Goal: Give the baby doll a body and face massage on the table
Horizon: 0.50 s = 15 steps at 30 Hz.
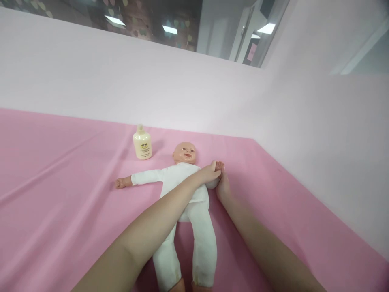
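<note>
A baby doll [176,182] with a white cloth body lies on its back on a pink sheet, its bare head away from me. Across its chest reaches my left arm, and my left hand [210,172] is closed around the doll's arm on the right side, near the wrist. My right hand [223,185] comes from the right, its fingers against the same small doll hand [219,165]; they look closed on it, though partly hidden. The doll's other arm [147,177] is stretched out to the left, touched by neither hand.
A cream-coloured bottle [142,144] with a dark printed label stands upright left of the doll's head. The pink sheet [60,182] has folds on the left. Behind it and along the right runs a white wall [121,81], with a window [170,24] above.
</note>
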### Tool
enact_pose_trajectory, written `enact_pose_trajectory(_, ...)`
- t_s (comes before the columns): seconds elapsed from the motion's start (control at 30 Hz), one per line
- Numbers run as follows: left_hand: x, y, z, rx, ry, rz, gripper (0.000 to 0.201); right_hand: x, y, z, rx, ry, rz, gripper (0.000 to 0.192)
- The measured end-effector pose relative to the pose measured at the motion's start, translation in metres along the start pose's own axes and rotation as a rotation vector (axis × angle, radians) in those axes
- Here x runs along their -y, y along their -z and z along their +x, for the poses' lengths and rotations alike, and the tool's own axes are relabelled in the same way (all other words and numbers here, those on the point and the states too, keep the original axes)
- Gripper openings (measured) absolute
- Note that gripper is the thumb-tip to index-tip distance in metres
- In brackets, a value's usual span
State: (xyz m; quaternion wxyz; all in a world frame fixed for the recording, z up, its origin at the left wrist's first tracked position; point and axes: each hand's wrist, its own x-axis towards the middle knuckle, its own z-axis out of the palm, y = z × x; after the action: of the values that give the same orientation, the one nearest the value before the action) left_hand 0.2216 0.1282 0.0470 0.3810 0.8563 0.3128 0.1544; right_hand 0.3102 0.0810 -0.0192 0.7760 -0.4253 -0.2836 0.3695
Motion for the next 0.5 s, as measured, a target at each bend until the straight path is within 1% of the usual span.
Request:
enact_pose_trajectory(0.1, -0.0012, 0.0007, -0.001, 0.007, 0.016, 0.0, 0.031, 0.001, -0.0003, -0.0002, -0.024, -0.062, 0.057, 0.039)
enact_pose_trajectory(0.23, -0.003, 0.0014, -0.0021, 0.01, 0.021, 0.005, 0.032, 0.0007, -0.0007, 0.0005, -0.021, -0.061, 0.049, 0.037)
enact_pose_trajectory(0.3, -0.0033, 0.0013, -0.0022, 0.01, 0.024, 0.009, 0.032, -0.0002, -0.001, 0.0011, -0.041, -0.05, 0.058, 0.036)
enact_pose_trajectory(0.5, -0.0031, 0.0016, -0.0022, 0.011, -0.001, -0.007, 0.033, 0.0005, -0.0015, 0.0012, -0.044, -0.061, 0.067, 0.039)
